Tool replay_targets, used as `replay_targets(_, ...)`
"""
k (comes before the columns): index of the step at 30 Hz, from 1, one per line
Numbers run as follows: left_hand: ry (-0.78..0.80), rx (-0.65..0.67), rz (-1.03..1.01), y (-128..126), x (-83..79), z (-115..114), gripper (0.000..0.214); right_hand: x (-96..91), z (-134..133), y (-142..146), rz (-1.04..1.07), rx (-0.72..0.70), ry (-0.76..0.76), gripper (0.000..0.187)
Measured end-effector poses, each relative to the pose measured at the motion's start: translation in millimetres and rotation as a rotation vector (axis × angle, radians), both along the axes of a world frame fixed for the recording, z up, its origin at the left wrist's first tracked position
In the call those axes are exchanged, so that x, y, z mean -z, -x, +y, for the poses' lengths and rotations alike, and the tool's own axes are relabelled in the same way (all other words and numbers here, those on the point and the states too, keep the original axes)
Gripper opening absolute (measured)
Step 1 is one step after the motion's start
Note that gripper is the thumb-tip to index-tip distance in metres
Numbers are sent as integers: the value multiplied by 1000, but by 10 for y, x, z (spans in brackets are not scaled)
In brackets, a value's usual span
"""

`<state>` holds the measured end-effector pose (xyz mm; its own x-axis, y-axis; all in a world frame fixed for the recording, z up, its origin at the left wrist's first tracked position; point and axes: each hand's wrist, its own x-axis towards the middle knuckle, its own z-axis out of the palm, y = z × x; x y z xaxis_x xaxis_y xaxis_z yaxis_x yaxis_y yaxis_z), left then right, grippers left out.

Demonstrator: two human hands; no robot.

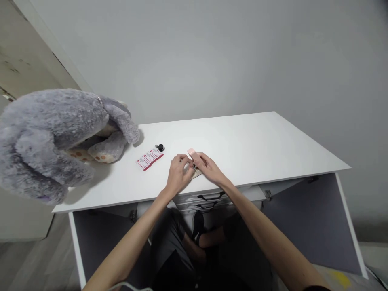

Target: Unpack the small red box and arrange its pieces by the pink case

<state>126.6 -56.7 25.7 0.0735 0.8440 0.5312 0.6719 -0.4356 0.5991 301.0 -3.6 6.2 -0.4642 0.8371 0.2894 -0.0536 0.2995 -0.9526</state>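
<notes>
Bare forearms (145, 226) rise from the bottom edge and converge on the near middle of a white desk (257, 141), which stands against a plain pale wall (212, 60) that fills the upper half of the view; grey floor (33, 262) shows at lower left. A big grey plush elephant (54, 133) slumps on the desk's left end, partly overhanging it. Under the front edge sit drawers with dark handles (210, 197). The left hand (178, 171) and right hand (210, 167) meet just inside that front edge, fingertips together, both curled in and grasping one small pink piece (191, 152) with a dark metal part and a tan card beneath it. Its long axis runs roughly away from the person toward the wall, the pink end poking out beyond the fingers; neither hand is nearer, since both hold it. Just left of the hands, apart from them, lie red-and-white packets (149, 159) in a row, with a small black clip (159, 147) at their far end.
</notes>
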Motion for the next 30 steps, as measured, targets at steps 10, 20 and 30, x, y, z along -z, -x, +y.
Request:
replay_targets(10,421,35,-1408,370,-99,24,17,10,-14,5,-52,15,23,46)
replay_targets(20,437,-186,-950,960,-70,-301,32,-71,-138,36,-168,14,20,44)
replay_targets(30,414,-223,-870,1042,-28,-430,35,26,-105,253,-325,196,-143,42)
